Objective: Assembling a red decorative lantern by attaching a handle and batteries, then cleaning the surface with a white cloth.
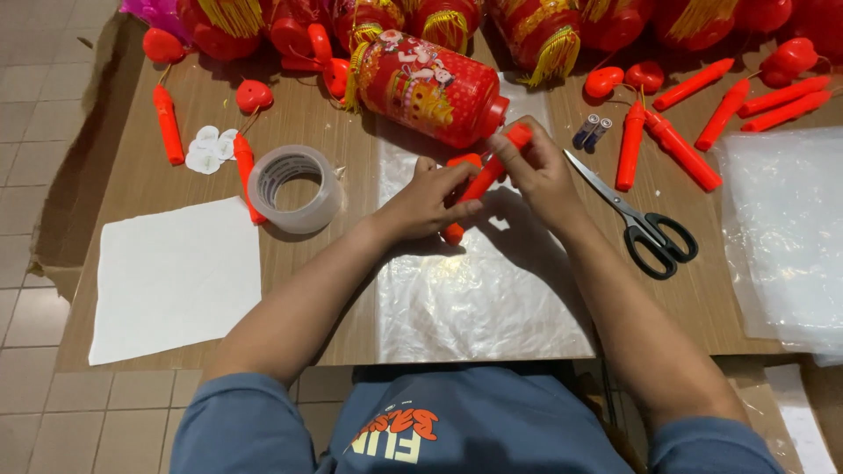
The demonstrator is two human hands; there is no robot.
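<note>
Nearest, blue sleeves and forearms reaching over the wooden table (334,333). Under the wrists, a clear plastic sheet (474,290); off to the left, a white paper sheet (176,276). Left hand (430,204) curled around the lower part of an orange-red plastic stick (481,182), fingers pressed together on it, its lower end just above the plastic sheet. Right hand (537,167) pinching the same stick's upper end, just beside the red printed lantern (428,86) lying on its side. Left of the hands, a roll of clear tape (294,187); right of them, black-handled scissors (637,215). Farther back, two small batteries (593,132), loose orange-red sticks (676,145), more tasselled lanterns along the far edge.
</note>
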